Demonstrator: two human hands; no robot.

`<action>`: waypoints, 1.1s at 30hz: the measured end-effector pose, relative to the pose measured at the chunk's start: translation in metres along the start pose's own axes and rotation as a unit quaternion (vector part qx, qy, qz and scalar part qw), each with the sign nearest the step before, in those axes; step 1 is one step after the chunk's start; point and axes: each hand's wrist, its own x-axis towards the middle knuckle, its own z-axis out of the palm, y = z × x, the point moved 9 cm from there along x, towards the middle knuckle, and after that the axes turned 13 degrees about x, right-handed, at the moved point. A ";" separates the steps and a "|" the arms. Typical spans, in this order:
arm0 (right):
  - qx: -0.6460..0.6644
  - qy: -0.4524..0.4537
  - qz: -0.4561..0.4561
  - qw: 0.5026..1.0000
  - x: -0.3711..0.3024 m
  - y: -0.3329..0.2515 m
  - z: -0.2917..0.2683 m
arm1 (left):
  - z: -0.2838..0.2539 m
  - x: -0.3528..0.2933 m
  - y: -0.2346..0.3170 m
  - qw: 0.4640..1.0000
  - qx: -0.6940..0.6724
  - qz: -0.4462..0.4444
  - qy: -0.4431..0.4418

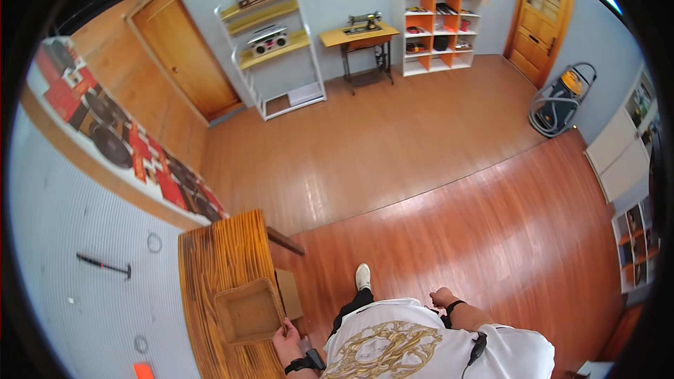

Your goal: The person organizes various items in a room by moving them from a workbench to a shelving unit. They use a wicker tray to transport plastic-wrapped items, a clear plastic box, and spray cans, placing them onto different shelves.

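A brown, shallow, rectangular basket point(251, 311) lies on the wood-grained table point(228, 245) at the lower left. My left hand point(286, 340) reaches its near right corner, thumb and fingers closed on the rim. A dark band circles that wrist. Out over the floor, to the right of my body, hangs my right hand point(442, 297), its fingers curled loosely with nothing seen in them. A cardboard-coloured panel point(288, 293) shows just beyond the basket's right side.
A hammer point(105, 265) hangs on the ribbed wall panel at left. Across the room stand a rack with radios point(270, 42), a sewing machine table point(359, 34) and a cubby shelf point(439, 21). A vacuum cleaner point(562, 102) stands by the right wall.
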 end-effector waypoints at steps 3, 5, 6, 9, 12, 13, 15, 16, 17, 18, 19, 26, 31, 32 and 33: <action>0.032 0.033 0.006 0.999 0.000 -0.024 -0.017 | 0.078 0.031 -0.014 0.998 0.053 -0.018 -0.024; 0.033 0.056 0.005 0.998 -0.009 -0.049 -0.036 | 0.135 0.046 -0.036 0.994 0.098 -0.027 -0.035; 0.038 0.068 -0.004 0.997 -0.005 -0.066 -0.041 | 0.160 0.050 -0.039 0.992 0.112 -0.032 -0.049; 0.057 0.091 -0.031 0.994 -0.003 -0.113 -0.054 | 0.228 0.069 -0.073 0.977 0.169 -0.100 -0.086; 0.135 0.110 -0.053 0.983 0.003 -0.132 -0.063 | 0.294 0.057 -0.137 0.952 0.241 -0.165 -0.091; 0.153 0.112 -0.058 0.980 0.007 -0.134 -0.064 | 0.312 0.055 -0.155 0.939 0.280 -0.174 -0.099; 0.217 0.127 -0.076 0.965 -0.016 -0.157 -0.065 | 0.338 0.054 -0.183 0.911 0.350 -0.186 -0.115; 0.251 0.125 -0.072 0.957 -0.026 -0.164 -0.066 | 0.344 0.059 -0.197 0.896 0.381 -0.194 -0.122; 0.290 0.125 -0.071 0.946 -0.033 -0.171 -0.071 | 0.356 0.055 -0.214 0.878 0.413 -0.200 -0.138; 0.309 0.127 -0.062 0.941 -0.037 -0.174 -0.074 | 0.367 0.049 -0.231 0.859 0.444 -0.202 -0.154; 0.321 0.128 -0.062 0.936 -0.042 -0.182 -0.079 | 0.377 0.045 -0.247 0.840 0.473 -0.204 -0.169; 0.370 0.052 -0.109 0.921 -0.042 -0.267 -0.127 | 0.433 0.000 -0.340 0.717 0.619 -0.176 -0.269; 0.427 -0.076 -0.174 0.884 -0.022 -0.380 -0.164 | 0.480 -0.033 -0.397 0.643 0.674 -0.128 -0.340; 0.437 -0.112 -0.190 0.872 -0.023 -0.408 -0.170 | 0.488 -0.040 -0.404 0.634 0.681 -0.120 -0.346; 0.447 -0.144 -0.203 0.859 -0.025 -0.429 -0.178 | 0.494 -0.045 -0.412 0.628 0.687 -0.116 -0.347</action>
